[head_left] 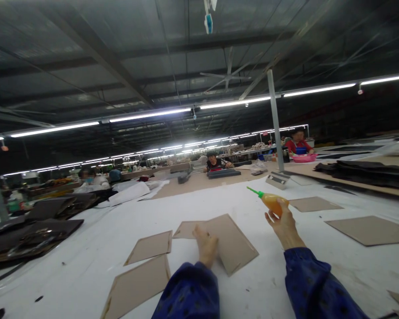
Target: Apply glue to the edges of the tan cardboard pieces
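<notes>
My right hand (283, 226) is wrapped round an orange squeeze bottle (273, 202) with a thin green nozzle, which points up and to the left above the table. My left hand (206, 244) grips the left edge of a flat taupe panel (236, 243), which looks tilted slightly off the white surface. Partly under that panel and my fingers lies another taupe piece (184, 230). Left of my hand are two more panels, a smaller one (149, 247) and a larger one (138, 283), with brownish, glue-like streaks along their edges.
Taupe panels (315, 204) also lie to the right on the white table (126, 230). Stacks of dark pieces stand at the left (36, 239) and far right (369, 175). A post (275, 119) rises at the back. Several people work farther off, one beside a pink basin (304, 157).
</notes>
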A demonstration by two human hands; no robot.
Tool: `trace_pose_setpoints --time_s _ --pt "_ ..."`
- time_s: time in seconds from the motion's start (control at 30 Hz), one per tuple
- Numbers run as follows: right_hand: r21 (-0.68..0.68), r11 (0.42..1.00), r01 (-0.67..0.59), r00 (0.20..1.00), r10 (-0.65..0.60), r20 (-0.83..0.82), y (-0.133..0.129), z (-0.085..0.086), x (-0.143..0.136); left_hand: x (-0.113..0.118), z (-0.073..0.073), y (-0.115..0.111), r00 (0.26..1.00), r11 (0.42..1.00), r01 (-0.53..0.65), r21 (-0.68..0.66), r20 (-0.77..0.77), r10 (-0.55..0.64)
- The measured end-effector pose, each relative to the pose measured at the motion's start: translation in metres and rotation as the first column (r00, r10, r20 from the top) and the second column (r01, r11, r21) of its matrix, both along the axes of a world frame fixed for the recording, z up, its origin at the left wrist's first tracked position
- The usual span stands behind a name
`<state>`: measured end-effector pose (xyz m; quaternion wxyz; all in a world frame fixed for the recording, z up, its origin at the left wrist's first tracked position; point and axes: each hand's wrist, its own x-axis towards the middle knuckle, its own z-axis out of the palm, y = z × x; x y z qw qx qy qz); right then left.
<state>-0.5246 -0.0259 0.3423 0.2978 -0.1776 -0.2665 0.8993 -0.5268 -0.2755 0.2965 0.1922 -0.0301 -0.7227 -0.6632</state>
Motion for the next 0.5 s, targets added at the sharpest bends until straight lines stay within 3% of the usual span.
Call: trace_pose_setpoints --time_s 0.1,0.23,0.43,0.5 --pt "0.017 0.999 -0.043 0.999 0.043 -0.017 -0.004 0.002 0.000 0.004 0.000 0.006 0.968 0.972 0.131 0.195 0.188 -0.168" --pt "0.046 0.992 -0.115 0.992 0.117 -0.043 -0.013 0.003 -0.001 0.011 0.002 0.010 0.845 0.884 0.251 0.393 0.358 -0.399" --pt "0.140 0.975 -0.172 0.979 0.185 -0.089 -0.024 0.008 0.002 0.027 0.009 0.008 0.616 0.740 0.522 0.425 0.413 -0.671" --pt "0.176 0.968 -0.181 0.973 0.202 -0.112 -0.027 0.011 0.005 0.029 0.012 0.009 0.599 0.711 0.565 0.419 0.385 -0.702"
